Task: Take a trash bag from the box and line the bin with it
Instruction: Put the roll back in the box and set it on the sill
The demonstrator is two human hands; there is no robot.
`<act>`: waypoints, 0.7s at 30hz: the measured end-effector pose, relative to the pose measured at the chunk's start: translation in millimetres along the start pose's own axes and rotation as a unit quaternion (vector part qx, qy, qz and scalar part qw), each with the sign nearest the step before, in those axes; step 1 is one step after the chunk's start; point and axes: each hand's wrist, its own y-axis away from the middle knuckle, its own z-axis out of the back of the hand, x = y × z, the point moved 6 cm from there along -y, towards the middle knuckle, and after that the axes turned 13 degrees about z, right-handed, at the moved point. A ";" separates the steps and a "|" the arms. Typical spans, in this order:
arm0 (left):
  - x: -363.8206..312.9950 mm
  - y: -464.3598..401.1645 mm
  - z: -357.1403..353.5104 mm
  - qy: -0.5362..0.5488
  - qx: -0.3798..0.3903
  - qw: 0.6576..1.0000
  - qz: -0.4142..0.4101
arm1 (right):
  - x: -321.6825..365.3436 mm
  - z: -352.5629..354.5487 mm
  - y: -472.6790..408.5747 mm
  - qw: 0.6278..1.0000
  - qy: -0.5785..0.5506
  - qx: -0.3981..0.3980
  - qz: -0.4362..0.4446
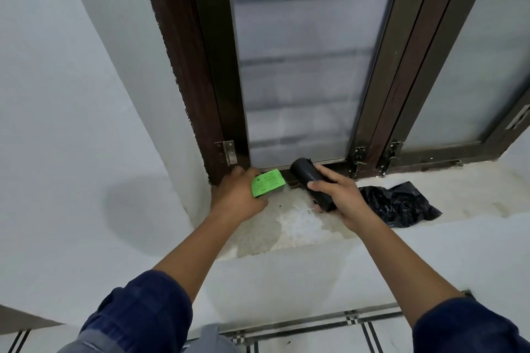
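Fingers of the right hand (341,198) curled round a black roll of trash bags (314,184), held just above the window sill (301,232) near its back edge. Left hand (238,195) grips a green box (268,182) at the sill's back left corner, fingers wrapped over it. Loose black bag (400,205) lies crumpled on the sill, right of the roll. Bin not seen.

Matt black plastic roll (312,185), green cardboard box (268,182), crinkled glossy bag (398,205), rough speckled stone sill (286,226)
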 end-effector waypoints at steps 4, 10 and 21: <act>7.6 -2.1 -15.5 0.264 0.113 0.957 0.051 | 33.4 -1.8 3.3 0.986 0.102 0.020 0.131; 0.3 2.6 -22.8 0.401 0.187 0.895 0.063 | 58.3 -0.2 11.8 0.922 0.304 0.102 0.216; -10.2 12.9 -27.0 0.333 0.214 0.917 -0.042 | 73.8 -3.7 6.8 0.818 0.478 0.293 0.130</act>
